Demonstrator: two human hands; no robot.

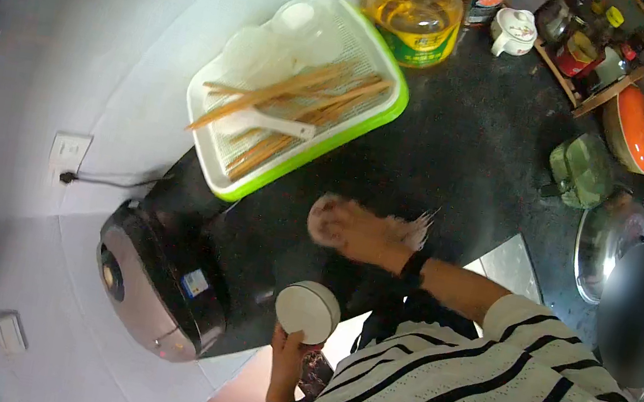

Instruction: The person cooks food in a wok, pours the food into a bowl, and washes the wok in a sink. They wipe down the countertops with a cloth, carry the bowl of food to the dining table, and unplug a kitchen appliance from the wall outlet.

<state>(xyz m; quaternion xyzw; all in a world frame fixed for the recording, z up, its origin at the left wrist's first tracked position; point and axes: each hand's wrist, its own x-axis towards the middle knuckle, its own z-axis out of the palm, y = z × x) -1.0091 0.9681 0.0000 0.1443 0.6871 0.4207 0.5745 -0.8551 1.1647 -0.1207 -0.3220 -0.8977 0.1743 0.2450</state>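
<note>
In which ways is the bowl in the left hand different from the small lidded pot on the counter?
The bowl is gripped by the left hand, while the lidded pot stands on the counter. The bowl is open, whereas the pot has its lid on. The bowl's visible inside looks plain, but the pot bears a coloured pattern. Both are whitish and rounded.

Soft light whitens the wall (148, 95) near me and glares off a round lid (605, 248); the right hand (364, 232) looks blurred, a grey oval smudge (643, 316) too, curved edges blackening.
</note>
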